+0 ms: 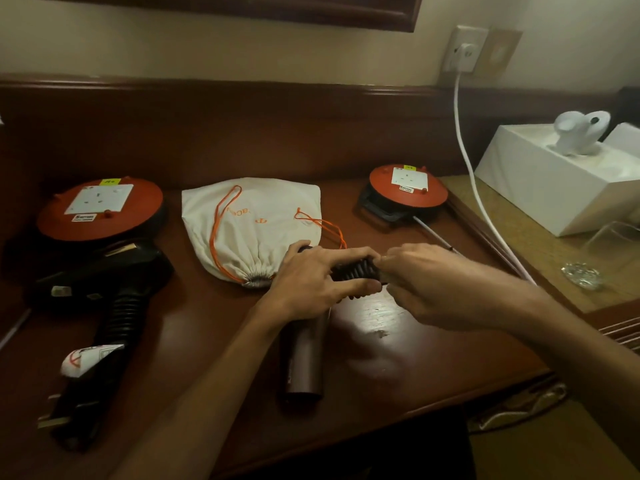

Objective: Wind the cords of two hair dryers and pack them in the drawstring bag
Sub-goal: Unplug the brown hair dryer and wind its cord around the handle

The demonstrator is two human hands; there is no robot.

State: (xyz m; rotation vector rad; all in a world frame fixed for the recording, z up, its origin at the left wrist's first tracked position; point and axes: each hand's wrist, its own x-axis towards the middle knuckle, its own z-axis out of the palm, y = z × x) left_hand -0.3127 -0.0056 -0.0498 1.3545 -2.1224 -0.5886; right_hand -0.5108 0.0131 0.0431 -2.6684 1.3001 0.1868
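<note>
A dark hair dryer [304, 355] lies on the brown desk, its barrel pointing toward me. My left hand [311, 282] grips its handle, which has black coiled cord [355, 270] wound around it. My right hand [433, 285] pinches the cord at the coil's right end. A second black hair dryer [114, 278] lies at the left with its coiled cord wrapped on the handle and a white tag [90, 358] on it. The cream drawstring bag [256, 223] with orange strings lies flat behind my hands, its gathered mouth toward me.
Two orange cable reels with white sockets stand at the back left [100, 209] and back right [408, 192]. A white cable [467, 161] runs from a wall socket down the desk's right edge. A white tissue box [554, 181] and a glass ashtray [581, 273] sit on the side table.
</note>
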